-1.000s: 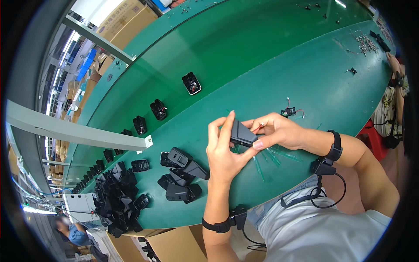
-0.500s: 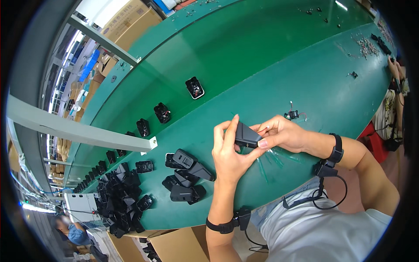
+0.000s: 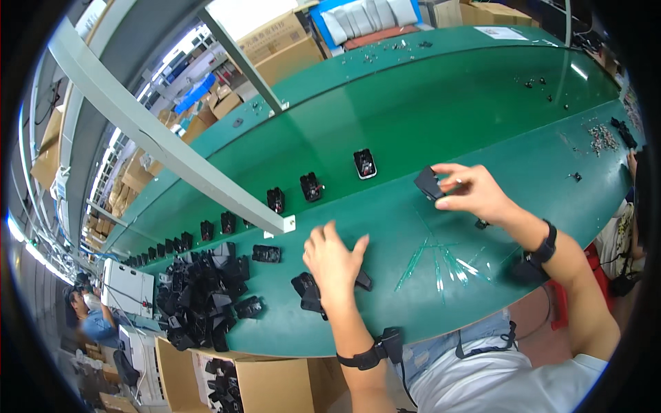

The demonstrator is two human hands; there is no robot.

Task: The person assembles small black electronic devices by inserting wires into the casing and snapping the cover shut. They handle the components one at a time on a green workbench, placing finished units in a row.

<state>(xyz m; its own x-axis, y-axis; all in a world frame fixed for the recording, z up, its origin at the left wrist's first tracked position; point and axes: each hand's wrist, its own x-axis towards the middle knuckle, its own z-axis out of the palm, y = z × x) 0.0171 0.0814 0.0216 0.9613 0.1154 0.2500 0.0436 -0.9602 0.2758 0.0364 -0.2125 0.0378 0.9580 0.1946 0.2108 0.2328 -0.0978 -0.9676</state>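
My right hand [image 3: 475,196] pinches an angular black plastic housing [image 3: 428,184] between thumb and fingers, above the far part of the green bench. Over to the left, my left hand [image 3: 332,265] is open, its thumb stretched away from the fingers. It hovers over a small group of black plastic housings [image 3: 308,292], partly covering them; I cannot tell whether it touches one. Thin clear-green strips [image 3: 444,265] lie on the bench between my hands. A small black part [image 3: 481,224] sits just below my right hand.
A heap of black housings [image 3: 200,296] covers the bench's left end. Open black shells [image 3: 364,164] stand in a row along the darker green belt [image 3: 413,131]. A grey metal post [image 3: 179,172] slants across the left. Another person's hand [image 3: 631,164] shows at the far right.
My left hand has let go of the angular housing and moved left to the group of housings. My right hand keeps it, now farther out over the bench. The view has shifted too.
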